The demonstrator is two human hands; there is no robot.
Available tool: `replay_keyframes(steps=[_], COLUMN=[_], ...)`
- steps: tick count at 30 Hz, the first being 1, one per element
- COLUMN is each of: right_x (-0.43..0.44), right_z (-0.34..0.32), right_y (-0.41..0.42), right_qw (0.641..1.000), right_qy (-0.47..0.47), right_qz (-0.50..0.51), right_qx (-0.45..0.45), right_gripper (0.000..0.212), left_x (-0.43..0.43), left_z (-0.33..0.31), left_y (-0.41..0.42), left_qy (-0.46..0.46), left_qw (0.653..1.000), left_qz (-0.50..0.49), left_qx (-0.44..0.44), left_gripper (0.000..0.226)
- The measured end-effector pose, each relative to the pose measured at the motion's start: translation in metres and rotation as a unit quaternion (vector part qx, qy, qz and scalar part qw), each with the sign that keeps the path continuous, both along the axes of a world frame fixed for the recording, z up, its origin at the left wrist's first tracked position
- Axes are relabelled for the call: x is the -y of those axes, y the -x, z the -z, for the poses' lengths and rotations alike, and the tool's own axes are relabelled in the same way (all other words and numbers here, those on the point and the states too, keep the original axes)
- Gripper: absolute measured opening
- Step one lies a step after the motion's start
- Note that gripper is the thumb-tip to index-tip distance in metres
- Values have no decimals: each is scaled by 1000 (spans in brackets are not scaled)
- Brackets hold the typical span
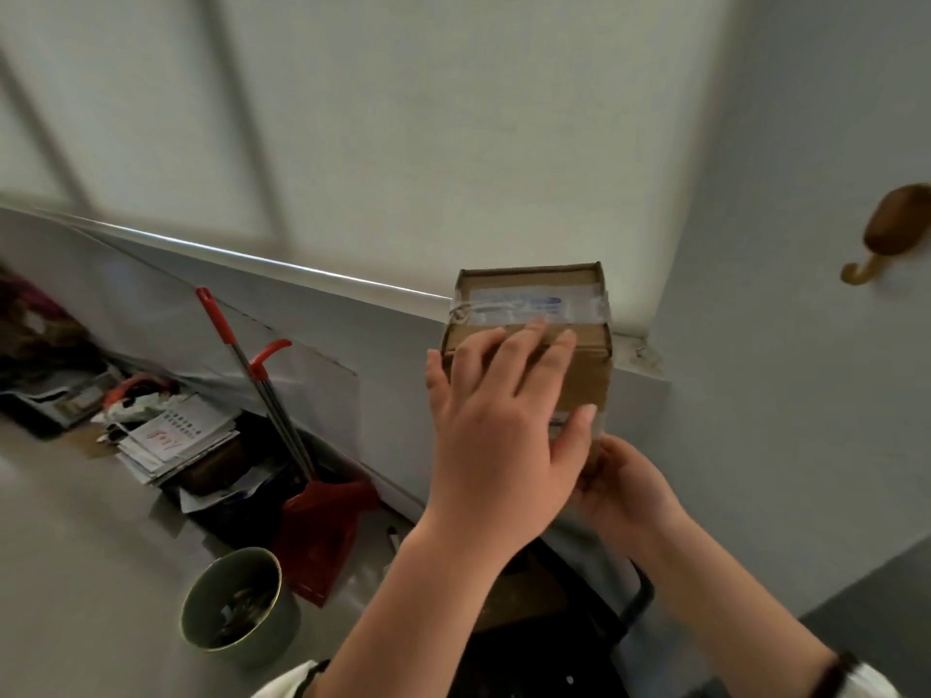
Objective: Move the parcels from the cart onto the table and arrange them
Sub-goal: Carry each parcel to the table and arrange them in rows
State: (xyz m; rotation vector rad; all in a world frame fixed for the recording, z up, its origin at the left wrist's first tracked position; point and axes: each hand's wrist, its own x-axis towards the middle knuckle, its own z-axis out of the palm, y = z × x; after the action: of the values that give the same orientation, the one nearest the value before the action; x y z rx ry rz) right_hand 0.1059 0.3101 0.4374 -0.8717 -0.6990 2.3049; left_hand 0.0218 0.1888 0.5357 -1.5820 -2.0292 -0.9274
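Sleeves showed at 6 o'clock, and just toward 3 o'clock of centre the box was aloft, left hand spread flat on top, right hand cupped beneath, so it was best kept level, weight borne from below.

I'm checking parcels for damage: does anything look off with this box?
No damage shows on the cardboard box: tape wrinkled but sealed, visible corners intact. The left hand rests on it, the right hand holds it from below.
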Motion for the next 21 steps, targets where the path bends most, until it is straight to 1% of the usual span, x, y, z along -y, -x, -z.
replay_keyframes(steps=[2,3,4,5,6,7,8,9,10,11,12,13,14,15,16,17,18,19,21], right_x=[-7,-9,-9,-8,-4,1,8,15,24,33,40,46,50,52,51,50,49,48,46], right_z=[-12,-22,-33,-45,-57,-69,-79,-87,-93,-97,-98,-98,-96,-93,-91,-89,-87,-85,-80], right_y=[-6,-8,-11,-13,-16,-18,-20,-20,-20,-18,-16,-14,-14,-13,-14,-16,-17,-18,-19], right_qw=[999,998,993,981,954,909,848,783,726,680,644,618,606,613,642,680,714,738,764], right_qy=[-7,-30,-76,-147,-240,-340,-434,-514,-574,-619,-654,-679,-693,-693,-677,-652,-629,-614,-608], right_qz=[31,49,66,77,77,71,64,57,52,50,50,48,42,36,32,29,27,28,41], right_qx=[17,31,58,102,162,231,296,345,374,389,394,393,388,376,358,333,307,279,212], right_gripper=[32,27,21,17,15,15,16,17,17,19,22,25,28,30,31,32,32,31,35], left_x=[2,3,6,9,12,14,15,16,17,19,20,22,24,28,31,35,40,44,51], left_z=[4,7,9,11,14,21,29,38,46,53,59,62,64,63,61,56,50,44,30], left_y=[14,22,30,37,43,50,60,68,73,77,78,79,79,80,83,86,91,94,97], left_qy=[-47,-80,-119,-159,-196,-224,-237,-236,-225,-212,-204,-200,-202,-209,-217,-225,-232,-238,-251], left_qw=[996,987,966,929,873,809,749,704,672,648,629,616,607,603,606,614,625,639,670], left_qz=[33,47,59,65,65,56,41,30,24,19,17,16,15,13,15,21,28,37,55], left_qx=[66,129,220,329,441,541,617,669,705,731,750,762,769,770,765,756,745,731,697], left_gripper=[50,47,42,35,27,20,17,21,26,30,32,31,31,32,33,34,35,35,36])
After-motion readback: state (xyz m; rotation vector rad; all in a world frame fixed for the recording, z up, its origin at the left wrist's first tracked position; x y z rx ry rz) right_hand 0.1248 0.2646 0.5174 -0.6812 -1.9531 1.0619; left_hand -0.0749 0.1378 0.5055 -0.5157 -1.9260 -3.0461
